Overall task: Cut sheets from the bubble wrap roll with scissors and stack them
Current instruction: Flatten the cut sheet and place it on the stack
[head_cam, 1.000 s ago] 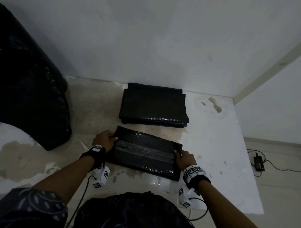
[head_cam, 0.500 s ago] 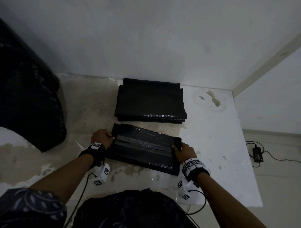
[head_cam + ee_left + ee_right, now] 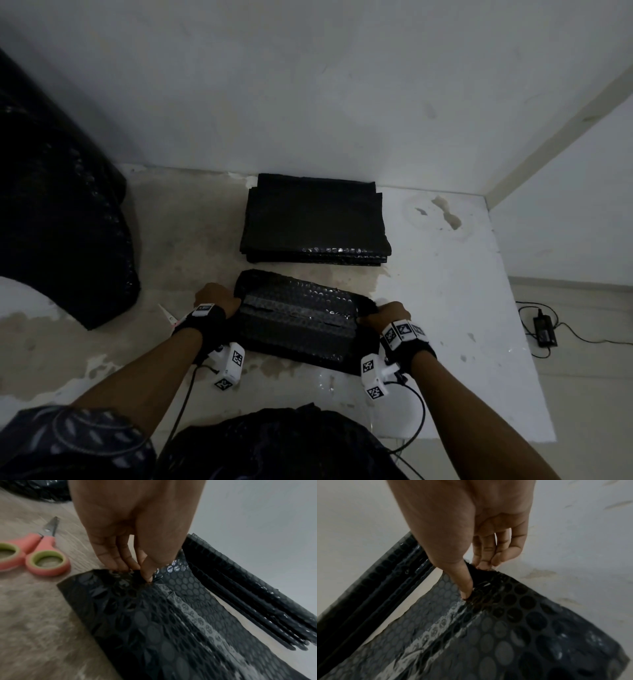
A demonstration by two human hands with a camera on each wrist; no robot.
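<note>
A folded sheet of black bubble wrap (image 3: 298, 318) lies on the white table in front of me. My left hand (image 3: 217, 299) pinches its left edge (image 3: 137, 574) between thumb and fingers. My right hand (image 3: 388, 313) pinches the right edge (image 3: 481, 574) the same way. Just beyond the sheet sits the stack of cut black sheets (image 3: 315, 219), near the wall, also in the wrist views (image 3: 248, 601) (image 3: 376, 588). The big black bubble wrap roll (image 3: 58, 205) fills the left side. Pink scissors with green-lined handles (image 3: 34, 555) lie shut on the table left of my left hand (image 3: 168, 313).
The table (image 3: 462, 308) ends at the right, with the floor below it. A black power adapter with its cable (image 3: 544, 330) lies on that floor. White walls close off the back and the right. Cables run from both wrist cameras toward my lap.
Both hands keep their pinch on the sheet's ends, and the sheet looks slightly more bunched at the grips. The head view has tilted a little.
</note>
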